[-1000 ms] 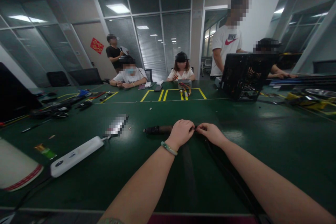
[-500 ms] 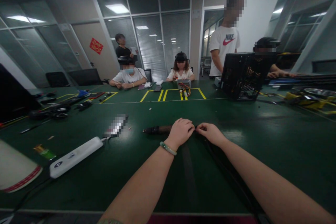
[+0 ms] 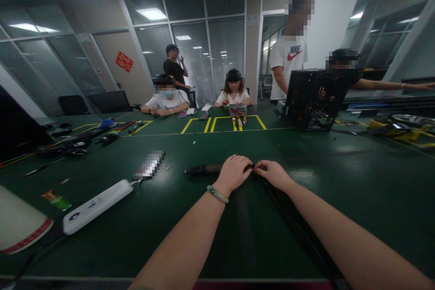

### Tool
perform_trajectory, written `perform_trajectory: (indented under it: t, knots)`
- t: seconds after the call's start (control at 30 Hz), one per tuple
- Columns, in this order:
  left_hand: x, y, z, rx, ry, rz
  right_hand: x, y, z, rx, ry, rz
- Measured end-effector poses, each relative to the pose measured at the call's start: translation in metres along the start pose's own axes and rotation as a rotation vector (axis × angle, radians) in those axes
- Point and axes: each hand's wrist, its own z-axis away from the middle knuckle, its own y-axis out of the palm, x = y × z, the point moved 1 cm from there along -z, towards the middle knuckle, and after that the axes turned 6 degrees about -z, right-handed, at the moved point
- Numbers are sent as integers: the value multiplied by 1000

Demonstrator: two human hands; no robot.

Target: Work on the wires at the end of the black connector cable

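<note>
My left hand (image 3: pixel 234 170), with a green bead bracelet at the wrist, is closed over a dark rod-shaped tool (image 3: pixel 203 170) that lies on the green table (image 3: pixel 340 190); the tool's tip sticks out to the left. My right hand (image 3: pixel 272 173) pinches the tool's other end, where a black cable (image 3: pixel 288 222) leaves it and runs back toward me under my right forearm. The fingertips of both hands meet at that joint.
A white power strip (image 3: pixel 97 206) lies to the left, a blurred flat object (image 3: pixel 149 164) beyond it. A black open computer case (image 3: pixel 314 99) stands at the back right. Tools and cables lie at the far left. Several people sit or stand across the table.
My hands have stayed put on the tool. A standing person at the back has walked to the right, and a seated person at the right has stretched an arm out sideways.
</note>
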Motion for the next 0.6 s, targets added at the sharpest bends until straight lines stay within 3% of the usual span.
perform_trajectory:
  t: [0.6]
  knots:
    - [-2,2,0,0,-39,58,-2,1,-1,-2,-24,5]
